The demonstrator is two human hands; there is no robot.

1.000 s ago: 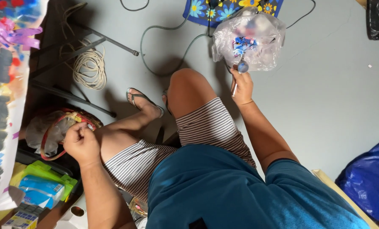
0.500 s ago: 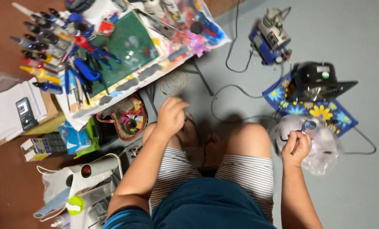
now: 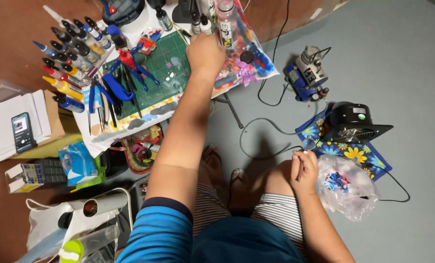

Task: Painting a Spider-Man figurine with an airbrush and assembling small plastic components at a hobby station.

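Reaching my left hand point(image 3: 205, 52) up across the green cutting mat point(image 3: 151, 78), fingers closing round a clear bottle point(image 3: 226, 22) at the table's far edge, right hand point(image 3: 303, 170) pinching a thin brush point(image 3: 300, 168) over my knee, plastic bag point(image 3: 346, 192) just beside it on the floor.

We see even, bright indoor light. Soft shadow falls on the floor point(image 3: 397, 63) beside our knee. Slight blur on the left hand point(image 3: 205, 52); edges bend a little.
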